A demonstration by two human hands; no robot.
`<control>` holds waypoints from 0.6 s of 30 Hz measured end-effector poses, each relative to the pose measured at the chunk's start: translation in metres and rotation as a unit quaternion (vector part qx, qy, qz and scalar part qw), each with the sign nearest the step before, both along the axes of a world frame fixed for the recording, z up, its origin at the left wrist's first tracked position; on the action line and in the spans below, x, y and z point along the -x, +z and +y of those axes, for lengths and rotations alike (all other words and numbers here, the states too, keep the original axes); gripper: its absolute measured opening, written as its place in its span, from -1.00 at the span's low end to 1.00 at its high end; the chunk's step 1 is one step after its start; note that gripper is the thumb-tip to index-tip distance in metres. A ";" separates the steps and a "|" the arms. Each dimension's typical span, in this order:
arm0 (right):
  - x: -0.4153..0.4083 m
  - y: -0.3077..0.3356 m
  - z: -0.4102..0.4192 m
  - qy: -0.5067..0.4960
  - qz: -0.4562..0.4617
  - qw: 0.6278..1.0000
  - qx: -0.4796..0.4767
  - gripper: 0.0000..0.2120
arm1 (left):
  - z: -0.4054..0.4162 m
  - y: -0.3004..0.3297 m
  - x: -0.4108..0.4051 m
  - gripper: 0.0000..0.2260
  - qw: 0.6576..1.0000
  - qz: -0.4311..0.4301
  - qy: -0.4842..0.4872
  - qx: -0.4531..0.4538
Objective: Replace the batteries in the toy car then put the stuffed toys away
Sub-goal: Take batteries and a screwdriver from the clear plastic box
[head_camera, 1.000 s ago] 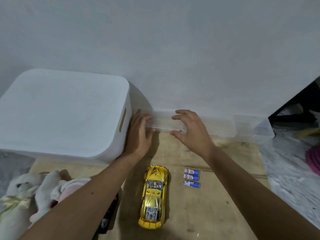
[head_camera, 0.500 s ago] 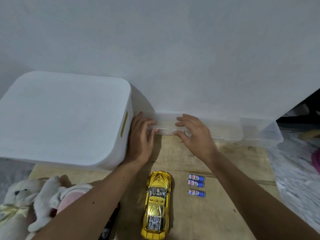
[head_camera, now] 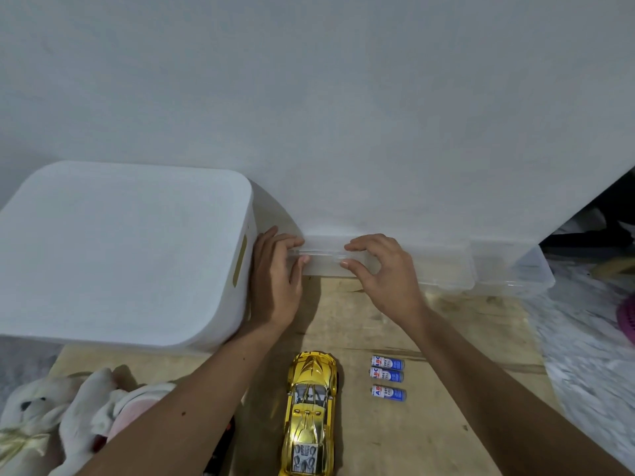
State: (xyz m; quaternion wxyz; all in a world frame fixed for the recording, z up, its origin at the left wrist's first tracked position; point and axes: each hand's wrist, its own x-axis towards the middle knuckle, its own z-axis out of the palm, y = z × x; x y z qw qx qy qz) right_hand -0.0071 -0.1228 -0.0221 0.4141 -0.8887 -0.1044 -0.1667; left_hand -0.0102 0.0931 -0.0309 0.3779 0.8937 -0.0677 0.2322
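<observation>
A gold toy car (head_camera: 309, 413) lies on a wooden board (head_camera: 439, 434), nose toward the wall. Three blue batteries (head_camera: 387, 376) lie just to its right. White stuffed toys (head_camera: 44, 417) are heaped at the lower left, partly hidden behind my left forearm. Both hands reach past the car to a clear plastic box (head_camera: 443, 266) at the foot of the wall. My left hand (head_camera: 275, 286) clasps the box's left end. My right hand (head_camera: 381, 276) pinches its front edge, fingers on top and thumb at the front.
A large white lidded bin (head_camera: 120, 255) stands at the left, touching my left hand. A second clear container (head_camera: 515, 269) adjoins the box on the right. Grey patterned floor and a pink basket (head_camera: 627, 321) lie beyond the board's right edge.
My right hand has come down onto the clear box and its fingers have closed on the front edge. My left hand's fingers have slid onto the box's left end.
</observation>
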 end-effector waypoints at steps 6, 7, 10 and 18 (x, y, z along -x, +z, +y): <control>0.004 -0.011 0.000 -0.007 -0.086 0.988 0.129 -0.83 | 0.001 -0.001 0.000 -0.82 1.000 -0.006 -0.008 0.012; 0.004 -0.012 0.000 -0.005 -0.098 0.983 0.155 -0.82 | 0.001 -0.002 0.000 -0.84 1.000 -0.005 -0.008 0.015; 0.002 -0.011 0.000 0.001 -0.109 0.972 0.207 -0.74 | 0.002 -0.003 0.000 -0.86 1.000 -0.002 -0.012 0.003; -0.003 -0.011 -0.001 0.009 -0.203 0.930 0.306 -0.74 | 0.001 0.002 -0.001 -0.82 1.000 0.025 -0.008 0.013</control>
